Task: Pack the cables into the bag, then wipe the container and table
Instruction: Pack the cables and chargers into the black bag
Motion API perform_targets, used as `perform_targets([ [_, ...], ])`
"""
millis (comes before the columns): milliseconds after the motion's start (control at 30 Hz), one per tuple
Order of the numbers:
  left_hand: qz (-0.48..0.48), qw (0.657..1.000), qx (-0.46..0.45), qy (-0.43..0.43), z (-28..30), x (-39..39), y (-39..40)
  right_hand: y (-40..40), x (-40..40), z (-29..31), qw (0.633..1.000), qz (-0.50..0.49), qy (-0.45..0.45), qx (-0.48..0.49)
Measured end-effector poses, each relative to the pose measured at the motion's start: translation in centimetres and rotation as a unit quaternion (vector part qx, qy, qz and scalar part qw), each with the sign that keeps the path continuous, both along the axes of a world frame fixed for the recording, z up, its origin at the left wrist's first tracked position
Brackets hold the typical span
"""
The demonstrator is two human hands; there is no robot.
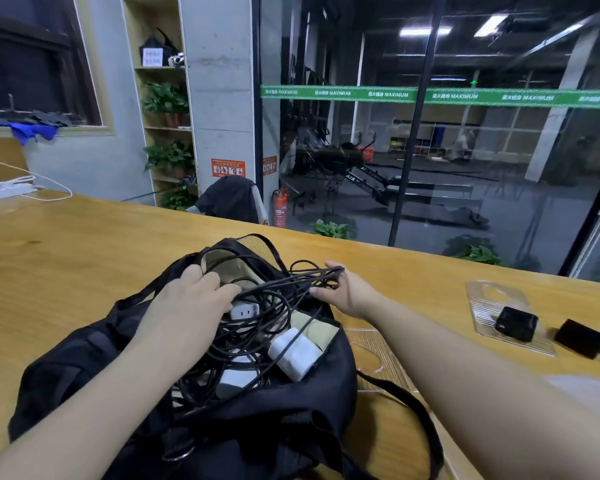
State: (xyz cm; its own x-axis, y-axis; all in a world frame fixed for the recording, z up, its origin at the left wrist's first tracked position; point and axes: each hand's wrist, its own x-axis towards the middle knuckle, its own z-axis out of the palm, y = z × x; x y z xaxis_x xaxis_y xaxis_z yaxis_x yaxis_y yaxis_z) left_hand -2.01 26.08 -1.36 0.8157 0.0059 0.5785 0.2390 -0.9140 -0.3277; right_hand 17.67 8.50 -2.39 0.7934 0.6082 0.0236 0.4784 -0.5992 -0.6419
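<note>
Left hand [194, 299]: fingers lying flat, pressing tangled black cables [257, 306] into the open black bag [291, 410] (on the wooden counter [66, 254]).
Right hand [347, 292]: fingers curling, gripping cable loops at the bag's far rim.

Left grip [191, 299] flat, fingers extended; right grip [343, 289] curled, pinching.

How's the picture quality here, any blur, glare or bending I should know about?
Head view: wide-angle bending curves the table edge and the window frames; the left hand and right hand over the bag are slightly soft; ceiling lights glare in the dark glass wall.
</note>
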Motion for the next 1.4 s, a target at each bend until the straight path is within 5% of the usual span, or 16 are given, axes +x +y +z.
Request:
perform_targets([
  [433, -0.004, 0.99, -0.096, -0.104, -1.0, -1.8, 1.0, -0.1, -4.6, 4.7, 0.975, 0.049, -0.201, 0.074],
  [700, -0.164, 0.966, -0.196, 0.018, 1.5, -1.9, -1.0, -0.4, -8.8, 6.4, 0.919, 0.248, -0.3, 0.062],
  [900, -0.154, 0.941, -0.301, 0.011, 2.5, -2.5, -2.4, -1.6, -9.1, 6.4, 0.97, 0.127, -0.182, 0.093],
  [1133, -0.172, 0.944, -0.279, 0.038, 1.7, -3.7, -0.7, -4.2, -7.9, 3.6, 0.983, -0.021, 0.016, -0.179],
  [1200, -0.169, 0.955, -0.238, 0.047, 1.7, -3.7, -0.3, -4.3, -8.2, 3.4, 0.986, -0.037, 0.055, -0.152],
  [1400, -0.064, 0.973, -0.183, 0.129, 2.1, -3.2, 1.4, -3.7, -8.5, 7.1, 0.997, -0.062, -0.034, 0.043],
])
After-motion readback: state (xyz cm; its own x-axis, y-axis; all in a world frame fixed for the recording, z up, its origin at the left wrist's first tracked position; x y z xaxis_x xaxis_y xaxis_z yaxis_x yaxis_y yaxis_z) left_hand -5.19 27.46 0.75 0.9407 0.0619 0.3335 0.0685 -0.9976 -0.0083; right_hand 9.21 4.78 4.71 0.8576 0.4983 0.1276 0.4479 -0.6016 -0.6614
